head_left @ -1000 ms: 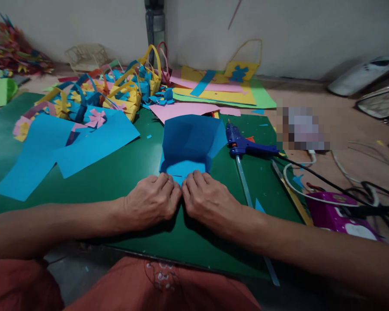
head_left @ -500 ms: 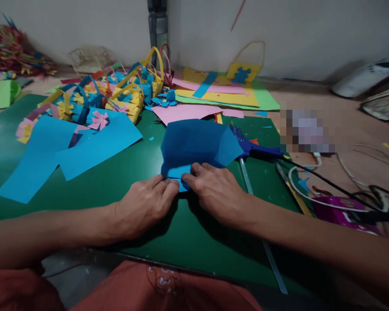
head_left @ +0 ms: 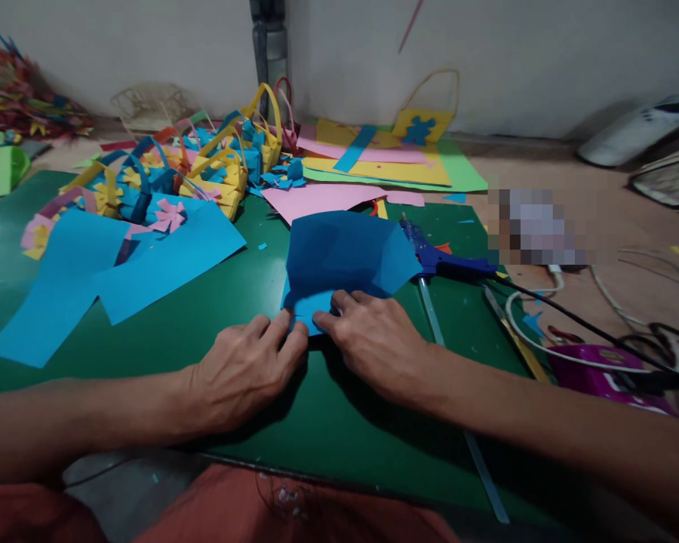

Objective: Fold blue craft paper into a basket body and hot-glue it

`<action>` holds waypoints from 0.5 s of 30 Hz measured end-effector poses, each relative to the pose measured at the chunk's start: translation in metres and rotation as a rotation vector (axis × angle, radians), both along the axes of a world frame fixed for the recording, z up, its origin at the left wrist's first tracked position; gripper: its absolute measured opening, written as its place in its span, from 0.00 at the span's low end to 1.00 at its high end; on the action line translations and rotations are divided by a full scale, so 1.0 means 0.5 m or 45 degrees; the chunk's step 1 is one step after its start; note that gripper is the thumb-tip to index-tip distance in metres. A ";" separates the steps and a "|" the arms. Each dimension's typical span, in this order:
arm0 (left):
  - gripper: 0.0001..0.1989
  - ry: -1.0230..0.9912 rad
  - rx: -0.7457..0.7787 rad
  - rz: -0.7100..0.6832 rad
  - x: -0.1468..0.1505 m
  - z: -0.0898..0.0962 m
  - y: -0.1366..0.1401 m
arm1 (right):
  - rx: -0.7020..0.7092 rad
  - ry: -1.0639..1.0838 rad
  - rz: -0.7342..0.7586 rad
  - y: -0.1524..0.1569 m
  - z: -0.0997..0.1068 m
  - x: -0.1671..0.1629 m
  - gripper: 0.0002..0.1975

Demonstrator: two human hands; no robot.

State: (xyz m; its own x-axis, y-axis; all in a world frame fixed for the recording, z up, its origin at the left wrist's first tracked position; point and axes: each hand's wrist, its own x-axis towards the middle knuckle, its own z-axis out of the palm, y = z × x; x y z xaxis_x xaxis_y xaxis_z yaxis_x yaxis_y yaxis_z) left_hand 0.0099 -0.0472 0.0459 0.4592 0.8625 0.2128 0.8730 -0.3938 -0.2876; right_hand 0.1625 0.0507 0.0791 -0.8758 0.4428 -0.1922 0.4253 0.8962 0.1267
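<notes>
A folded sheet of blue paper (head_left: pixel 345 253) lies on the green table (head_left: pixel 164 332) in front of me, its far part raised and in shadow. My left hand (head_left: pixel 254 362) presses on its near left corner with bent fingers. Close beside it, my right hand (head_left: pixel 373 335) has its fingers curled onto the paper's near edge, thumb pointing left. Both hands hold the near flap down. Just right of the paper rests a blue glue gun (head_left: pixel 453 264), and a clear glue stick (head_left: pixel 483 475) runs toward the table's front edge, partly under my right forearm.
Blue paper pieces (head_left: pixel 56 294) lie at the left, before several small paper baskets (head_left: pixel 226 181). Coloured sheets (head_left: pixel 464 170) are stacked at the back. On the right are a utility knife (head_left: pixel 517 339), cables (head_left: pixel 577 309) and a purple box (head_left: pixel 594 373).
Both hands stay on the blue paper; the near flap now lies flatter and my left fingers have shifted slightly left. The whole view has moved a little.
</notes>
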 end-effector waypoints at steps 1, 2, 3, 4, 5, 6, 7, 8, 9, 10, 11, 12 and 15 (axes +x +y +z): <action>0.10 -0.001 -0.023 0.044 0.000 -0.001 0.001 | -0.002 0.001 -0.006 0.000 0.001 -0.002 0.12; 0.09 -0.009 -0.047 0.078 0.001 -0.002 0.002 | -0.004 0.003 -0.014 0.001 0.002 -0.004 0.12; 0.09 -0.020 -0.074 0.103 0.001 -0.003 0.003 | -0.006 0.002 -0.028 0.001 0.004 -0.006 0.12; 0.08 -0.035 -0.102 0.118 0.001 -0.004 0.003 | -0.010 -0.003 -0.042 0.001 0.006 -0.009 0.11; 0.08 -0.055 -0.128 0.131 0.002 -0.005 0.003 | -0.012 -0.014 -0.057 0.001 0.008 -0.012 0.11; 0.09 -0.075 -0.152 0.144 0.002 -0.006 0.002 | -0.017 -0.030 -0.069 0.001 0.011 -0.015 0.11; 0.09 -0.095 -0.169 0.157 0.002 -0.007 0.001 | -0.021 -0.048 -0.077 0.001 0.014 -0.018 0.10; 0.10 -0.113 -0.178 0.172 0.002 -0.008 0.000 | -0.028 -0.066 -0.078 0.001 0.017 -0.021 0.10; 0.11 -0.130 -0.176 0.190 0.002 -0.009 -0.001 | -0.036 -0.082 -0.073 0.001 0.020 -0.024 0.10; 0.13 -0.146 -0.169 0.205 0.002 -0.009 -0.002 | -0.046 -0.095 -0.065 0.002 0.022 -0.028 0.10; 0.15 -0.158 -0.159 0.219 0.001 -0.009 -0.002 | -0.052 -0.106 -0.059 0.004 0.024 -0.031 0.10; 0.16 -0.168 -0.149 0.225 0.001 -0.009 -0.002 | -0.054 -0.112 -0.049 0.006 0.025 -0.034 0.10; 0.17 -0.182 -0.127 0.213 -0.001 -0.006 -0.002 | -0.046 -0.120 -0.034 0.012 0.025 -0.039 0.10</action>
State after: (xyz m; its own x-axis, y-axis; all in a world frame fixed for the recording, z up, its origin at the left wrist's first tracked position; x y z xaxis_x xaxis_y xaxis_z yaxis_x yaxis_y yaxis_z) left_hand 0.0093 -0.0480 0.0427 0.2796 0.9441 0.1749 0.9575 -0.2606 -0.1236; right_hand 0.1430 0.0568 0.0914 -0.8412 0.4568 -0.2893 0.4366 0.8895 0.1350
